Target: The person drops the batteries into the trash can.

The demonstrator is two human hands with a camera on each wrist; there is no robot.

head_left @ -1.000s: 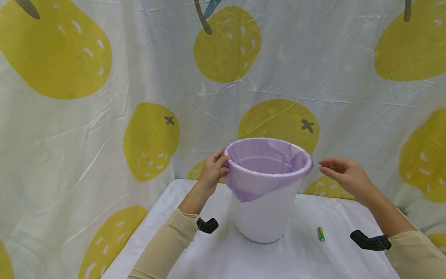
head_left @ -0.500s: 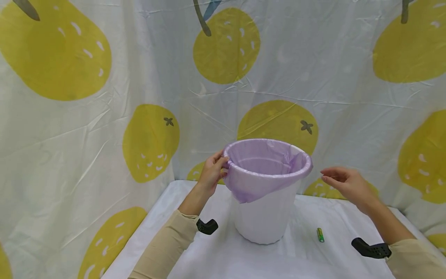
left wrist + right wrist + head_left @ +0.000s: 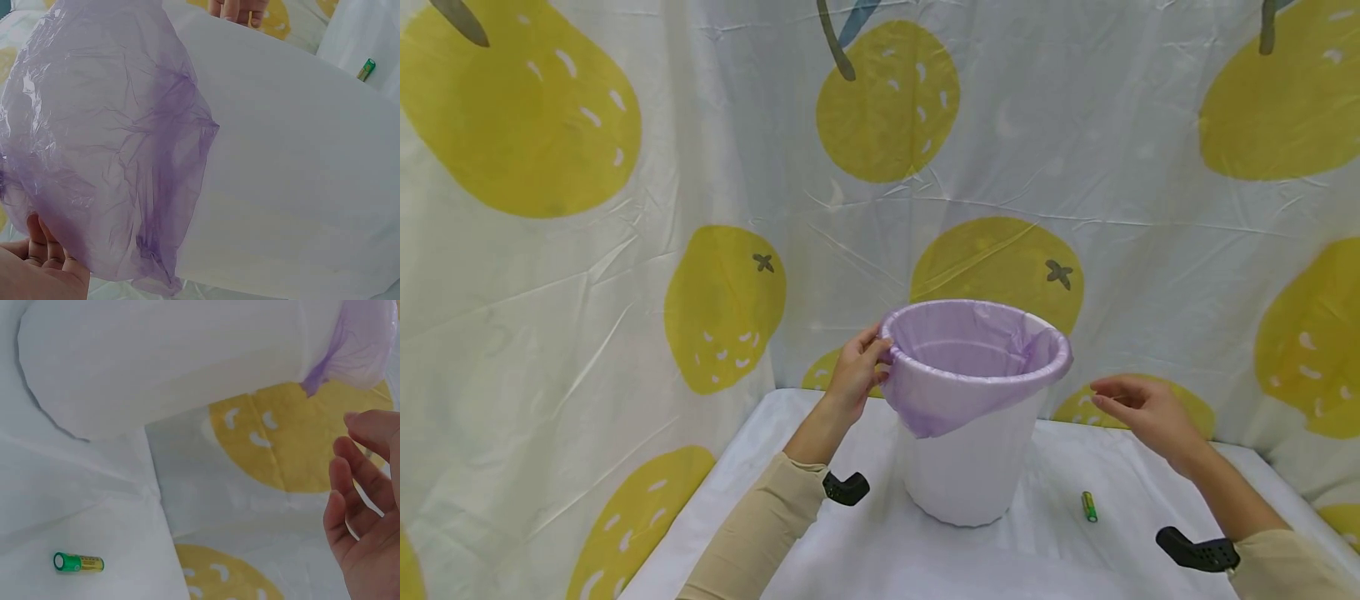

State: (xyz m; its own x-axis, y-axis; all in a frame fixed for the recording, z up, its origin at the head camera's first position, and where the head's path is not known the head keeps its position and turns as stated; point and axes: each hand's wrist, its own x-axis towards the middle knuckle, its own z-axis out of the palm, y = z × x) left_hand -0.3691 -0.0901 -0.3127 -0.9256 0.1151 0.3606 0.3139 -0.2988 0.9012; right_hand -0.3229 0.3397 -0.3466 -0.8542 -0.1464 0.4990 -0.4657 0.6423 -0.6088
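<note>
A white trash can (image 3: 962,467) stands upright on the white-covered table. A thin purple trash bag (image 3: 936,408) lines it, folded over the rim and hanging down outside, lowest at the front left. With the thumb near the top, my left hand (image 3: 855,371) grips the bag-covered rim on the left side; in the left wrist view its curled fingers (image 3: 55,253) lie against the purple film. My right hand (image 3: 1152,417) hovers in the air right of the can, apart from it, fingers loosely bent and holding nothing. At the back right of the rim a strip of white shows uncovered.
A green and yellow battery (image 3: 1089,506) lies on the table (image 3: 880,567) right of the can, in front of my right hand. Behind hangs a white curtain (image 3: 1120,125) printed with large yellow fruit.
My right hand has sunk a little and its fingers have loosened slightly. The left hand keeps its hold on the rim; can, bag and battery stay in place.
</note>
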